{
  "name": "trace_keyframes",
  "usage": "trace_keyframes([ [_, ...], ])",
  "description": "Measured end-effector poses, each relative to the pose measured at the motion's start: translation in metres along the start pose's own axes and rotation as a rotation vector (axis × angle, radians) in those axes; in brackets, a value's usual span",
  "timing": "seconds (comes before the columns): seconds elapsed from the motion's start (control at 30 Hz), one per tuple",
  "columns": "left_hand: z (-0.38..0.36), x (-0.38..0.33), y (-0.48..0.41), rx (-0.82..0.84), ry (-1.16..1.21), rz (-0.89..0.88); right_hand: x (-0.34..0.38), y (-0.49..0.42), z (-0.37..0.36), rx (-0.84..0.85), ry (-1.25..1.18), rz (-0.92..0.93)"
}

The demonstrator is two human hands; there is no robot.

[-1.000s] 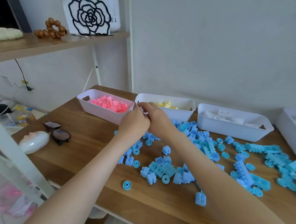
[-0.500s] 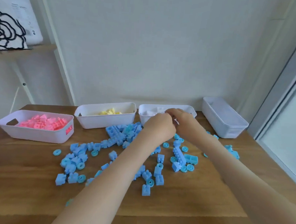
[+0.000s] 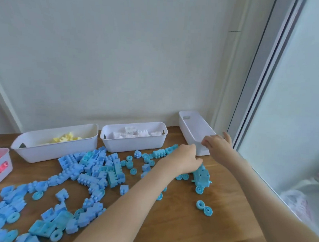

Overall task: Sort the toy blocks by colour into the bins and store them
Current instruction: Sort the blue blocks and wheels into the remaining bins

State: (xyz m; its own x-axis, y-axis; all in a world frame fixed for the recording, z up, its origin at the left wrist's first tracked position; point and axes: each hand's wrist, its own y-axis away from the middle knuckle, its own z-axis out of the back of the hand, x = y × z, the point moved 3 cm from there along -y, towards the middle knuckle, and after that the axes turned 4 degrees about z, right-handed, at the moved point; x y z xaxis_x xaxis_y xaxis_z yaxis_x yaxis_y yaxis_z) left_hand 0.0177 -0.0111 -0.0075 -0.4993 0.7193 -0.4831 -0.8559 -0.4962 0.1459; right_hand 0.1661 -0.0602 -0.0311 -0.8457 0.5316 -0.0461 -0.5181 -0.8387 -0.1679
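The empty bin (image 3: 191, 126), at the far R corner of the table (image 3: 224, 207), is being gripped at its near rim by the right hand (image 3: 217, 145), fingers curled over it (left hand (image 3: 185, 159) fingers hidden, can't tell), prob. being readied for the blue blocks (image 3: 97, 165) lying loose beside it, so next it's likely to be dragged closer.

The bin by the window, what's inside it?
The part of the bin that shows looks empty, just white plastic. Its near end is covered by the right hand gripping the rim, so that bit is hidden.
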Motion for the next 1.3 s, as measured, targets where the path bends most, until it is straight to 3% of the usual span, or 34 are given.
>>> trace_keyframes([
  [0.07, -0.009, -0.009, -0.010, -0.029, 0.012, 0.013, 0.000, 0.003, 0.000, -0.167, -0.025, 0.051],
  [0.13, -0.017, -0.018, -0.018, -0.082, 0.040, 0.027, 0.001, 0.010, 0.007, -0.269, -0.245, 0.073],
  [0.3, -0.025, -0.033, -0.036, -0.477, -0.199, 0.042, 0.004, 0.026, 0.030, -0.354, -0.628, 0.013],
  [0.47, -0.029, -0.040, -0.049, -0.562, -0.225, 0.003, 0.002, 0.035, 0.034, -0.395, -0.744, -0.046],
  [0.67, -0.038, -0.037, -0.053, -0.777, -0.265, -0.057, 0.003, 0.046, 0.026, -0.492, -0.887, -0.069],
  [0.83, -0.034, -0.035, -0.058, -0.645, -0.265, 0.009, -0.010, 0.044, 0.040, -0.656, -1.164, -0.197],
  [0.93, -0.037, -0.030, -0.063, -0.661, -0.264, -0.007, -0.007, 0.040, 0.043, -0.498, -1.158, -0.168],
  [1.0, -0.038, -0.030, -0.064, -0.646, -0.244, -0.022, 0.000, 0.038, 0.038, -0.307, -1.042, -0.126],
  [1.07, -0.037, -0.030, -0.065, -0.622, -0.236, -0.041, 0.005, 0.038, 0.030, -0.221, -0.873, -0.053],
  [1.2, -0.031, -0.032, -0.062, -0.600, -0.284, -0.086, 0.004, 0.039, 0.029, -0.385, -0.656, -0.037],
  [1.3, -0.028, -0.034, -0.060, -0.608, -0.244, -0.074, -0.001, 0.040, 0.034, -0.510, -0.775, -0.075],
])
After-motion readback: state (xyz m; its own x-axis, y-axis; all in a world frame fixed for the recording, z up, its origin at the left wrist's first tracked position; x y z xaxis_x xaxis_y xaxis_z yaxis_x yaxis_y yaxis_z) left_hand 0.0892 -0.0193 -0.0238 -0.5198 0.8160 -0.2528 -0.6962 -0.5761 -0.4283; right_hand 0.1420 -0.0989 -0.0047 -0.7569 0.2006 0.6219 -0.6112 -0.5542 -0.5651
